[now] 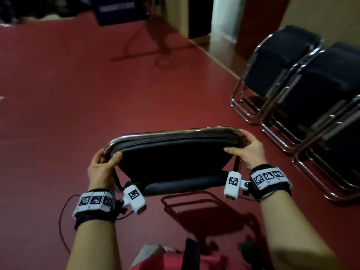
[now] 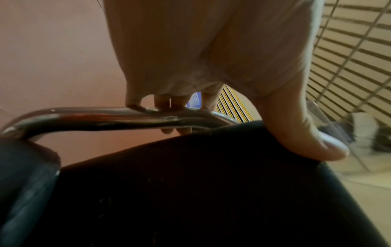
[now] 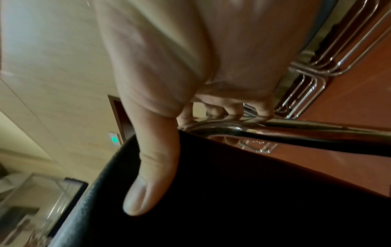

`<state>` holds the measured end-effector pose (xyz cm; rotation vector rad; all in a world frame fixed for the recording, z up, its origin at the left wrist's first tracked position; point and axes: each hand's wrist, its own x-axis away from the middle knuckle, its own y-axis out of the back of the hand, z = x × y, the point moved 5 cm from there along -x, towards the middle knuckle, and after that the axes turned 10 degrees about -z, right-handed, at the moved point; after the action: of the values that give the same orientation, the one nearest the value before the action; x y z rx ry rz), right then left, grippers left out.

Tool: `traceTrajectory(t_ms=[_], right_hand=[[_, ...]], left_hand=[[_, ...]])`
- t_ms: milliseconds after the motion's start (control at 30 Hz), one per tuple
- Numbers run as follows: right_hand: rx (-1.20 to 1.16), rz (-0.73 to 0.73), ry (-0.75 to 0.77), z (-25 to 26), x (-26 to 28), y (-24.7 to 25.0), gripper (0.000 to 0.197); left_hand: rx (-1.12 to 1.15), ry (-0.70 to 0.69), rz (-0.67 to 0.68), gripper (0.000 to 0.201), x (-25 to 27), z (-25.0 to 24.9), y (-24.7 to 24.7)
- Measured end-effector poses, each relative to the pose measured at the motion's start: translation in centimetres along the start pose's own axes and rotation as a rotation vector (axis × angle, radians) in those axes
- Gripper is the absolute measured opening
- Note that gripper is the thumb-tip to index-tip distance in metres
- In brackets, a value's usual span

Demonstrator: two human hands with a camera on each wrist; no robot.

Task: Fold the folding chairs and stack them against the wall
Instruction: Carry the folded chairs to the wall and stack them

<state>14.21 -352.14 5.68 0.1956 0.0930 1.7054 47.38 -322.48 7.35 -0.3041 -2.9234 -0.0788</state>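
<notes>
I carry a folded black chair (image 1: 173, 158) with a chrome tube frame (image 1: 171, 132) in front of me, above the red floor. My left hand (image 1: 103, 162) grips the frame's top left corner, fingers curled round the tube (image 2: 118, 118), thumb pressed on the black pad (image 2: 190, 192). My right hand (image 1: 247, 147) grips the top right corner the same way, fingers hooked over the tube (image 3: 275, 128), thumb on the pad (image 3: 243, 200). Several folded black chairs (image 1: 311, 78) lean in rows against the beige wall at the right.
The red floor (image 1: 78, 94) stretches open to the left and ahead. A cable (image 1: 148, 51) loops on the floor far ahead, near a dark blue sign (image 1: 116, 10). A doorway (image 1: 224, 18) opens at the back. A thin red wire (image 1: 62, 227) hangs by my left wrist.
</notes>
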Motion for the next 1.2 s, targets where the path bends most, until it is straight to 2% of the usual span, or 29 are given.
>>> traceTrajectory(t_ms=[133,267,300,433,533,667,833,967,1067,1200], right_hand=[[-0.035,-0.170,0.013,1.1,-5.1,5.1,0.069],[-0.047,-0.337,0.014,0.9,-9.9,8.9,0.067],[-0.044,-0.390,-0.003,0.6,-11.2,9.9,0.067],[-0.055,-0.573,-0.061,-0.5,-14.1,13.5,0.069],[-0.091,-0.783,-0.108,-0.5,-14.8,16.4,0.068],[-0.069,-0.949,-0.169,-2.2,-13.4,20.1,0.064],[-0.135,-1.081,-0.206,-4.4,-12.2,24.5,0.057],[-0.187,-1.137,-0.218,-6.1,-12.9,29.2,0.062],[-0.181,-1.161,-0.225,-6.2,-14.2,33.5,0.067],[-0.133,-1.221,-0.260,-6.4,-16.0,39.9,0.065]], left_hand=[[0.018,-0.005,0.203,0.034,-3.1,-1.0,-11.2],[0.003,0.023,0.352,0.030,-6.1,-0.6,-22.8],[-0.013,0.045,0.389,0.032,-6.9,-0.4,-26.1],[-0.151,0.067,0.568,0.060,-8.4,0.0,-38.2],[-0.202,0.091,0.729,0.053,-7.6,-0.4,-47.4],[-0.241,0.075,0.937,0.039,-3.6,-0.6,-56.3],[-0.294,0.078,1.102,0.043,2.1,0.7,-64.8],[-0.320,0.114,1.168,0.051,6.9,2.4,-70.1],[-0.310,0.128,1.181,0.041,11.4,3.0,-73.4],[-0.285,0.153,1.195,0.045,16.7,4.1,-78.3]])
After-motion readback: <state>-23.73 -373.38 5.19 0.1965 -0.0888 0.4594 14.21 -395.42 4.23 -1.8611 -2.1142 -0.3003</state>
